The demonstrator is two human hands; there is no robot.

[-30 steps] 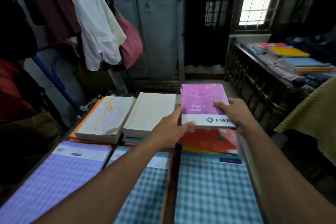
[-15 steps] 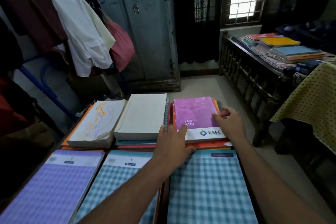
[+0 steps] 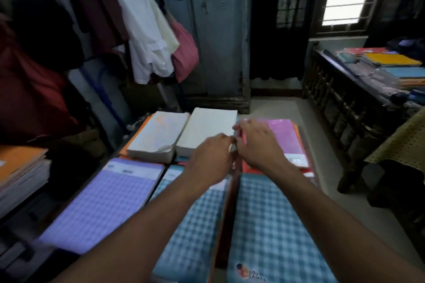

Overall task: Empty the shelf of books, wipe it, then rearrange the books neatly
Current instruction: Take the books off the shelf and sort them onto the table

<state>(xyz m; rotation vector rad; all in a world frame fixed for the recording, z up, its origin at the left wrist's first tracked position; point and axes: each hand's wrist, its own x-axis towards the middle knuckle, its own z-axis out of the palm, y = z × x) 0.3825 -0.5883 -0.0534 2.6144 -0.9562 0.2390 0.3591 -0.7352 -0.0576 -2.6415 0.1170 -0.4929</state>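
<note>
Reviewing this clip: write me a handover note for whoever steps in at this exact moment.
Left hand: fingers curled at the gap between the white book and the pink diary; whether it has a grip on anything is hidden.
Right hand: rests on the pink diary's near-left part, fingers bent; grip unclear.
Books: pink diary lies flat on an orange-red stack; two thick pale books beside it; purple notebook and two blue checked notebooks nearer.
Done: books laid out in flat rows.
Left: square up the edges. More books lie on the side table.
</note>
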